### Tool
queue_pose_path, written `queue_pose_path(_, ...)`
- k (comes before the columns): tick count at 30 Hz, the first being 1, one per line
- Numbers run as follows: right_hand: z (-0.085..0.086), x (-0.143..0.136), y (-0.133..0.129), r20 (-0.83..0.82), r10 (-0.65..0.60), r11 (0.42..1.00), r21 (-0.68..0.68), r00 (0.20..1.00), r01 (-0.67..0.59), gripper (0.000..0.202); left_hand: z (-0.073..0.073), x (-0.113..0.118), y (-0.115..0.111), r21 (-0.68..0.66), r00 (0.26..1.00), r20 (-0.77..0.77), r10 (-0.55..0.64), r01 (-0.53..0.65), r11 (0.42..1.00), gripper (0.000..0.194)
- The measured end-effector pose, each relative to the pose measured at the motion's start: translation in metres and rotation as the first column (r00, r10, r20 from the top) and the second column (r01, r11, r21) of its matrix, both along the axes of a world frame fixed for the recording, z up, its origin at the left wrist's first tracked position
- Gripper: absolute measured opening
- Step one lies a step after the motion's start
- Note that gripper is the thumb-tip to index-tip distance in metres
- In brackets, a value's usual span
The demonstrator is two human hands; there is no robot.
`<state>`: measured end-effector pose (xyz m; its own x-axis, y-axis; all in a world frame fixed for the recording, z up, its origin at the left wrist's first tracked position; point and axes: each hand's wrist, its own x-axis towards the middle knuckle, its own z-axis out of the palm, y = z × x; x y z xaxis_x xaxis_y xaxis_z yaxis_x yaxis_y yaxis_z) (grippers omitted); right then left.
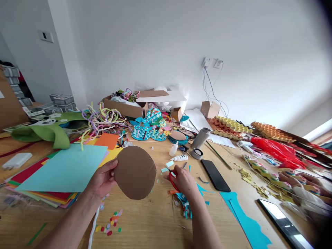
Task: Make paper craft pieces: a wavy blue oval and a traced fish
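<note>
A brown, roundish cardboard disc (135,172) is pinched face-on by the left hand (104,178); red-handled scissors (172,182), slanting forward-left, are gripped in the right hand (183,180).

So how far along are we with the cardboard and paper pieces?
Looks done: the decorated blue pieces near the open box.
In hand: a cardboard disc in the left hand, red-handled scissors in the right hand.
Probably left: decorating that disc, whose visible face is bare, and the bare brown disc on the blue stack. I can't give a count.
</note>
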<state>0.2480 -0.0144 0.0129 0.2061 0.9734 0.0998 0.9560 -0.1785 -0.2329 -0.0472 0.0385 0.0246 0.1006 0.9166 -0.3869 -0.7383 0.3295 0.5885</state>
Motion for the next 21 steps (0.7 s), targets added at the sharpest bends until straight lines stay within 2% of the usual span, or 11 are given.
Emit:
queue_pose_path(2, -0.0028, 0.0007, -0.0008, 0.003, 0.038, 0.997, -0.061, 0.999, -0.037, 0.034, -0.0017, -0.0003, 0.0009, 0.009, 1.0, 0.0, -0.005, 0.005, 1.0, 0.02)
queue_pose_path(7, -0.0071, 0.0054, -0.001, -0.01, 0.06, 0.996, -0.067, 0.998, -0.06, 0.036, -0.004, 0.0001, 0.0016, 0.004, 1.0, 0.003, -0.023, 0.023, 1.0, 0.021)
queue_pose_path(10, -0.007, 0.006, 0.0008, -0.003, 0.055, 0.998, 0.006, 0.998, -0.055, 0.033, -0.0053, 0.0011, 0.0016, 0.01, 0.999, -0.006, -0.035, 0.035, 0.999, 0.023)
queue_pose_path(16, -0.0036, 0.0067, 0.0038, -0.01, -0.014, 0.963, 0.27, 1.0, 0.017, 0.027, -0.0085, 0.0044, 0.0038, 0.032, 0.999, -0.043, 0.002, -0.001, 0.999, 0.023)
queue_pose_path(18, -0.0033, 0.0064, 0.004, -0.022, -0.024, 0.957, 0.287, 0.999, 0.03, 0.028, -0.0098, 0.0052, 0.0051, 0.047, 0.998, -0.057, 0.022, -0.019, 0.999, 0.021)
queue_pose_path(21, -0.0028, 0.0026, 0.0039, -0.031, 0.02, 0.973, 0.23, 0.999, -0.013, 0.03, -0.0104, 0.0055, 0.0064, 0.08, 0.997, -0.061, 0.048, -0.043, 0.996, 0.02)
